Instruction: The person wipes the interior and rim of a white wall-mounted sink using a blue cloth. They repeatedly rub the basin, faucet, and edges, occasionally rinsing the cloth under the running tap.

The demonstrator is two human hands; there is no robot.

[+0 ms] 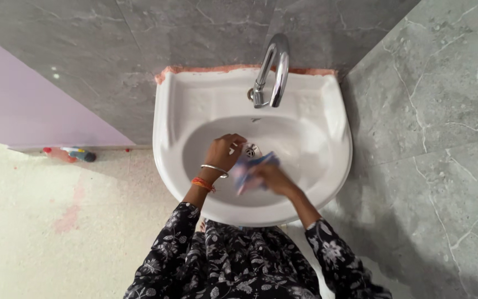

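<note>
From the head camera I look straight down into a white basin (167, 138) fixed to a grey marbled wall (139, 66), both of my hands working inside its bowl. My right hand (272, 176) has its fingers wrapped around a crumpled blue-and-white cloth (250, 169), which sits low in the bowl just in front of the drain (250, 149). The hand is blurred, so I cannot tell how tightly it grips. My left hand (222, 151) lies beside the drain with fingers curled narrow, fingertips at the cloth's upper edge; whether they pinch it I cannot tell. A silver bangle (215, 169) and orange threads (202, 184) ring that wrist. A chrome tap (274, 66) arches over the basin's back edge. Left of the basin, a small bottle (78, 154) lies at the foot of a lilac wall (17, 105).
</note>
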